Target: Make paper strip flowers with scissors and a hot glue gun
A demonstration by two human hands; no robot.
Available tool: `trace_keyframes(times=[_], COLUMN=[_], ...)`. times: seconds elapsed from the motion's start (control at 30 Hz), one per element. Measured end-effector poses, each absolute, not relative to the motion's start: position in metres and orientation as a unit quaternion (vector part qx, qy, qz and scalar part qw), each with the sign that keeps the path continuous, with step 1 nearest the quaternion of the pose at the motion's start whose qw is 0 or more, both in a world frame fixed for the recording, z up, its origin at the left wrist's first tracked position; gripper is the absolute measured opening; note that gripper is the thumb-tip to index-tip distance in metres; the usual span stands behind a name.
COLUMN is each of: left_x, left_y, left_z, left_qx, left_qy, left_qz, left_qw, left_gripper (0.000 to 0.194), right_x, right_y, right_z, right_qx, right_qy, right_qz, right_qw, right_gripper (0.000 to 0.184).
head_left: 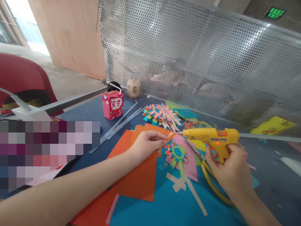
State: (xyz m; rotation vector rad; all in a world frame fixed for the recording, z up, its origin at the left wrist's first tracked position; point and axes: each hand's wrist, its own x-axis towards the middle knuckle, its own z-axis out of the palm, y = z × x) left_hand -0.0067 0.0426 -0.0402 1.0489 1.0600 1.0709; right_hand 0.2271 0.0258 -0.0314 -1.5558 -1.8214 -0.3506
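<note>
My right hand (231,168) grips a yellow hot glue gun (211,135) with a small orange light lit on its side. Its nozzle points left, close to a small orange paper strip (171,136) pinched in the fingers of my left hand (149,144). Whether nozzle and strip touch, I cannot tell. Below them a blue, pink and green paper flower (178,153) rests on a pink sheet (192,171). Yellow-handled scissors (208,175) lie under my right hand, their grips partly hidden. A cream paper cross (177,182) and a cream strip (196,196) are on the blue paper (141,212).
Orange sheets (138,185) lie beneath my left forearm. Farther back are a pile of paper flowers (162,114), clear glue sticks (124,122), a red drink carton (113,105) with a straw, and a jar (133,88). A perforated metal screen (188,47) borders the table's far side.
</note>
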Motion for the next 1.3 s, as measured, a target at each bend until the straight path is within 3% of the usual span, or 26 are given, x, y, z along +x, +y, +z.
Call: trace_keyframes(times=[0.27, 1.3], left_x=[-0.008, -0.01], left_y=[0.044, 0.043], left_z=[-0.042, -0.039], left_qx=[0.459, 0.456], left_qy=[0.45, 0.458], left_qz=[0.469, 0.471], left_qw=[0.606, 0.601], left_gripper=[0.005, 0.006], right_x=[0.233, 0.225], right_y=[0.031, 0.026], right_z=[-0.04, -0.032], right_qx=[-0.542, -0.572], right_qy=[-0.722, -0.707], right_qz=[-0.186, -0.166], right_qw=[0.388, 0.382], right_gripper=[0.023, 0.023])
